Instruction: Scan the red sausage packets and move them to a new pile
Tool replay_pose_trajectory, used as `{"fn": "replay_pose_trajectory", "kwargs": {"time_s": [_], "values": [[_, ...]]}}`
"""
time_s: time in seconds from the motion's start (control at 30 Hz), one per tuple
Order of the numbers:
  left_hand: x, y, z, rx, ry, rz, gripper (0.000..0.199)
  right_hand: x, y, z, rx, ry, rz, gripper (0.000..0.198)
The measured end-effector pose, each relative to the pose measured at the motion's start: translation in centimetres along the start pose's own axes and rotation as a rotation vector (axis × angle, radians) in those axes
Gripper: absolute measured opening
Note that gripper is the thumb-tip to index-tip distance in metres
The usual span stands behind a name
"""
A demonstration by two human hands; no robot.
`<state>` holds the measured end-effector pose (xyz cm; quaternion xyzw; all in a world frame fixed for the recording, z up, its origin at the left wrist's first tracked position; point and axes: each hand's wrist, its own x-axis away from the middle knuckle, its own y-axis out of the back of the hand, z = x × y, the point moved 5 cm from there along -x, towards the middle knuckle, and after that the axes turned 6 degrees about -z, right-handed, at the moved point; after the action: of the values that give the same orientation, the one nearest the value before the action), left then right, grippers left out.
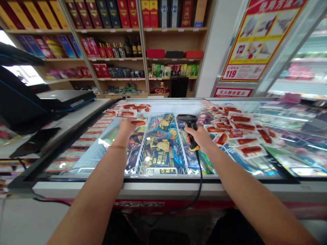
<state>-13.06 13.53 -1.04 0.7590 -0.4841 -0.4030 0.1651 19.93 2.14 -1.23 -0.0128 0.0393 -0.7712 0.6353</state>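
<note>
My right hand (200, 136) is wrapped round the grip of a black and yellow barcode scanner (188, 118), its head pointing left over the freezer. A black cord hangs from the scanner's handle. Over on the left, my left hand (127, 126) is closed at the end of a clear-wrapped sausage pack (139, 122); its fingertips are partly hidden. Several more sausage packs (127, 113) lie on the glass just beyond that hand. To the right of the scanner is a larger loose pile of sausage packs (240, 126).
Under the glass lid of the chest freezer (204, 187), wire baskets hold coloured frozen-food bags (163, 149). A weighing scale (67, 98) stands on the left counter. Shelves (112, 59) with boxes and bottles line the back. The scanner cord (200, 183) loops over the freezer's front edge.
</note>
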Motion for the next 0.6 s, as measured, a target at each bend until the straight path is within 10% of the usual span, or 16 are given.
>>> {"fn": "replay_pose_trajectory", "kwargs": {"time_s": [0.33, 0.47, 0.6], "values": [[3.3, -3.1, -7.2, 0.078, -0.159, 0.063, 0.032, 0.3, -0.6, -0.6, 0.042, -0.001, 0.03, 0.027], [3.4, -4.3, -7.3, 0.188, -0.146, 0.167, 0.01, 0.6, -0.8, -0.4, 0.046, 0.003, 0.04, 0.028], [3.7, -5.6, -6.3, 0.423, 0.007, 0.259, 0.03, 0.9, -1.1, -0.3, 0.059, 0.028, 0.067, 0.027]]}}
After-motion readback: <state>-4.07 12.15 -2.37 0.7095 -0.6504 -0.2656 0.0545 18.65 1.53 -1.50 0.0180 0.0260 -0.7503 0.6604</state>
